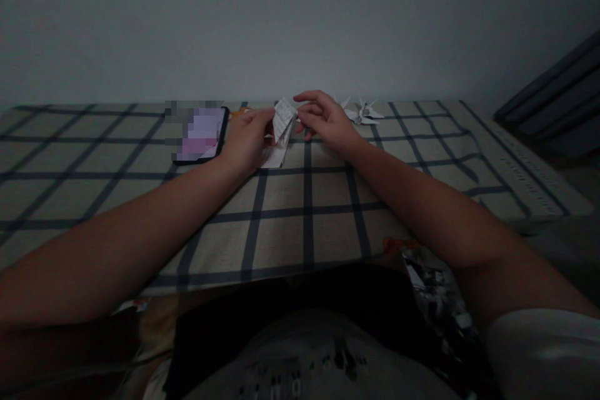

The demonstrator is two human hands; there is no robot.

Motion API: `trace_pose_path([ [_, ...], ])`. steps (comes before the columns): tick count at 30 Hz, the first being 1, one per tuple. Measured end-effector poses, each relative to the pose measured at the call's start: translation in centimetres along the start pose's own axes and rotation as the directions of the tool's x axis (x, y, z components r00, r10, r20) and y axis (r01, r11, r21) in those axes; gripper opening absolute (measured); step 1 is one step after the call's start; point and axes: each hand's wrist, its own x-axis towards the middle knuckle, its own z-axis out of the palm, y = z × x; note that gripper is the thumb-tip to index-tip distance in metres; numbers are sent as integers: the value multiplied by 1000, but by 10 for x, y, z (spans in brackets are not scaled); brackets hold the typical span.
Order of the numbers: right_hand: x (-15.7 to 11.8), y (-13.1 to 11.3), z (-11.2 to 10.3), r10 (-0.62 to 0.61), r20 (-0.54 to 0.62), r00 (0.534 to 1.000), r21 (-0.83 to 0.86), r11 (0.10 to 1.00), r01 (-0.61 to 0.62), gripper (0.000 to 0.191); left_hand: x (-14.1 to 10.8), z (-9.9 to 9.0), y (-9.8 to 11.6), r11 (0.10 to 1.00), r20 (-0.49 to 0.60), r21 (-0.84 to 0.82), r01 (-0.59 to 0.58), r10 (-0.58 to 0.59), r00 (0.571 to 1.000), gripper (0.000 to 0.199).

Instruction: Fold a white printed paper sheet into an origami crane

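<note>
My left hand (248, 137) is closed, its thumb and fingers pinching a piece of folded paper (284, 117) with print on it. The paper has a pointed, diamond-like top and is held up just above the table. Below it, a plain white paper part (275, 157) reaches down to the cloth; whether it belongs to the same piece I cannot tell. At the paper's right edge is my right hand (325, 117), fingers bent and apart, the index stretched over the others. One fingertip is at or very near the paper's corner. Farther right lie white folded paper cranes (364, 114).
A phone (201, 134) with a lit screen lies left of my left hand. A checked cloth (328, 231) covers the table, which meets a plain wall (300, 25) at the back. Something orange (240, 112) shows behind my left hand. Dark striped fabric (557, 100) stands at the right.
</note>
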Motion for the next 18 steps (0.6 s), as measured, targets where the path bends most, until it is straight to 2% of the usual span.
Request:
trace_pose_path([
  [9,-3,-1,2,-2,40,999,-23,1000,3,43,1,-2,-5,999,15,43,-20,20,1000,21],
  [13,-1,-2,0,-13,15,1000,-39,999,14,36,4,-4,-7,999,47,-25,-22,23,999,17],
  [18,1,1,-1,8,-12,1000,-5,1000,-8,26,4,-6,-5,1000,94,28,13,-15,995,20],
])
